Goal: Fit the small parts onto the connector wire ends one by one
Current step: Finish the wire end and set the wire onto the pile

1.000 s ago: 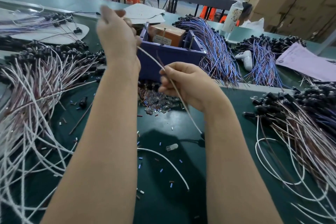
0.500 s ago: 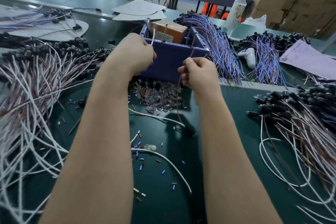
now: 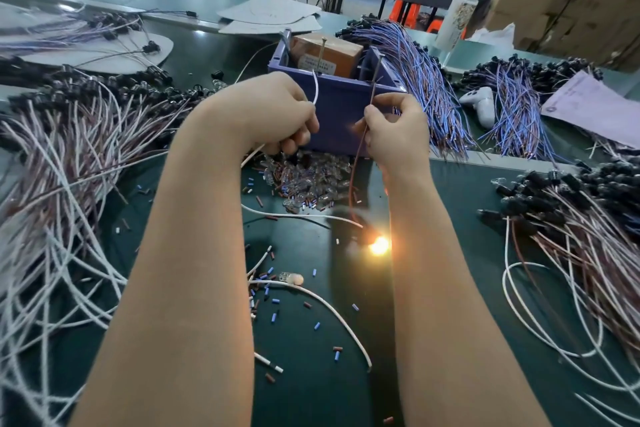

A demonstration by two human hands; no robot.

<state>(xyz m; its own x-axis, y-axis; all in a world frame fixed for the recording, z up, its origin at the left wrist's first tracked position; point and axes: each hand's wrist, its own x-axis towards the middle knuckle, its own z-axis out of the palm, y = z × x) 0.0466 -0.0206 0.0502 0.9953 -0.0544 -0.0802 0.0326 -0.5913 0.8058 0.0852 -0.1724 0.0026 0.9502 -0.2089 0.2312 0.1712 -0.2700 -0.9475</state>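
Observation:
My left hand (image 3: 273,114) grips a white wire (image 3: 316,90) whose end sticks up above the fist. My right hand (image 3: 394,130) pinches a brown wire (image 3: 356,166) that rises toward a metal pin (image 3: 376,71) on the purple bin (image 3: 341,111) and hangs down to the mat. Where both wires meet low on the mat, a small lamp (image 3: 379,244) glows orange. A heap of clear small parts (image 3: 308,180) lies just in front of the bin, below my hands.
A big bundle of white and brown wires with black connectors (image 3: 69,135) fills the left; another bundle (image 3: 581,218) lies at right. Blue-purple wire bundles (image 3: 422,80) sit behind the bin. Loose sleeve bits (image 3: 273,305) and a white wire (image 3: 332,312) litter the green mat.
My left hand came down from high above the bin to level with the right. Both hands now hold the wire ends up at the bin, and the lamp on the mat has lit.

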